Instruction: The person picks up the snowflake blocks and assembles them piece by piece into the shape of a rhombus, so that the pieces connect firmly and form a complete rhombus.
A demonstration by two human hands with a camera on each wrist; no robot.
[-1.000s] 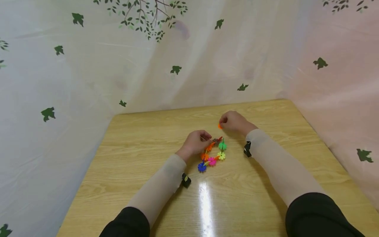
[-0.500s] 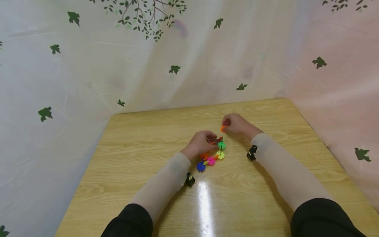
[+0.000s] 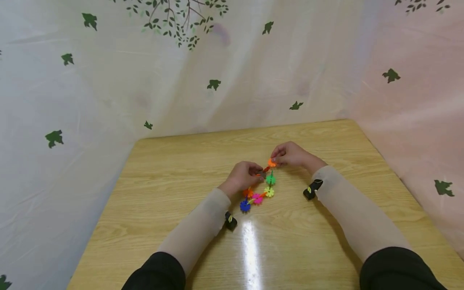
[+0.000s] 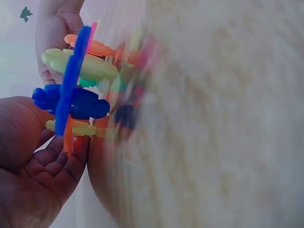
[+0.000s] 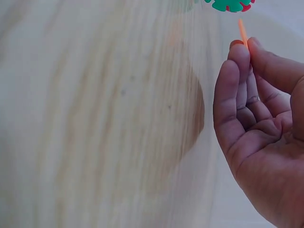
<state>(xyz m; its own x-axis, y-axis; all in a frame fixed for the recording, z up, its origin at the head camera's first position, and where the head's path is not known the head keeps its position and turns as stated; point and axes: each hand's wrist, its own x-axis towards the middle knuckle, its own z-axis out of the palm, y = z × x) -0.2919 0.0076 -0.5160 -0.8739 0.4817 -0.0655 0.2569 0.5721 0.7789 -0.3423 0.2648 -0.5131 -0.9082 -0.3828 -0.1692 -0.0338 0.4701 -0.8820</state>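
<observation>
My left hand holds a curved chain of interlocking snowflake discs by its far left part, fingers around a dark brown disc. Down the chain's right side run a green disc and a yellow disc; a pink disc and a blue disc form its near end. Between thumb and forefinger, my right hand pinches a loose orange disc, edge-on in the right wrist view, right by the chain's red disc. The left hand's fingers partly hide the chain's left side.
The chain is close over a wood-grain table with a glossy light streak near its front. A pale curtain with green leaf prints hangs behind the table's far edge. Black wrist cameras sit on both sleeves.
My right hand has come nearer, bringing the orange disc down to the chain's far end. The left hand has shifted slightly right, its fingers now covering more of the chain's left side.
</observation>
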